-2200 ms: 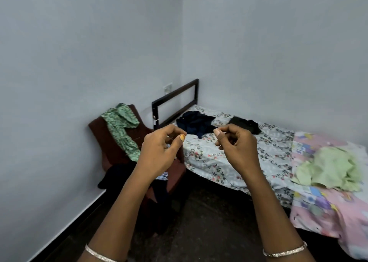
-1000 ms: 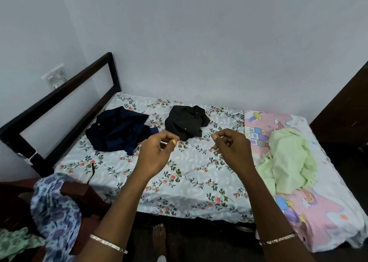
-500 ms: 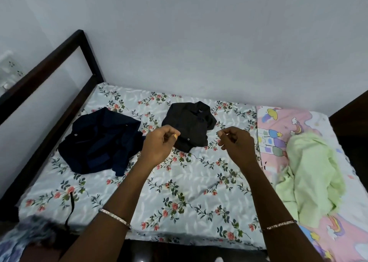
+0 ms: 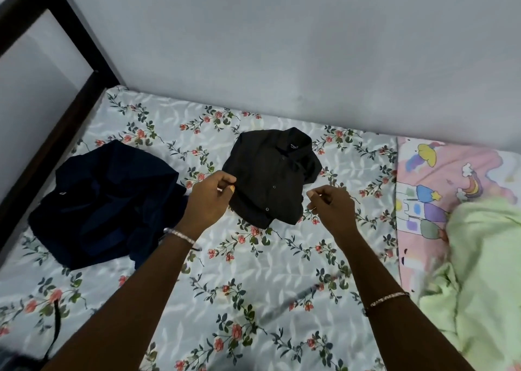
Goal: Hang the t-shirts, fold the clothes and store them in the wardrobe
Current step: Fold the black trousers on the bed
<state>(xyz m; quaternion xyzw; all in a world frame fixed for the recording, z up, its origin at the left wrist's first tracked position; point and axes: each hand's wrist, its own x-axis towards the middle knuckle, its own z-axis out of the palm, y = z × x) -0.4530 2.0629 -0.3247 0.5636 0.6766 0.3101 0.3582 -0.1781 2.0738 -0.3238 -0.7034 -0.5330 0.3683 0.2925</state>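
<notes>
Two garments on the floral-print bed sheet [image 4: 253,272]: a folded black button-up shirt [image 4: 270,176] near the grey wall [image 4: 282,60] and, to its left, a crumpled navy-blue cloth garment [image 4: 107,204] beside the dark wooden bed frame [image 4: 70,102]. Over the sheet, left hand [image 4: 210,198] at the black shirt's near-left edge and right hand [image 4: 332,204] off its near-right corner, each with fingers curled in and thumb tip against forefinger, nothing visibly gripped; contact with the shirt impossible to tell. Further right, a rumpled pale-green cloth [image 4: 485,257] on a pink cartoon-print sheet [image 4: 423,173].
</notes>
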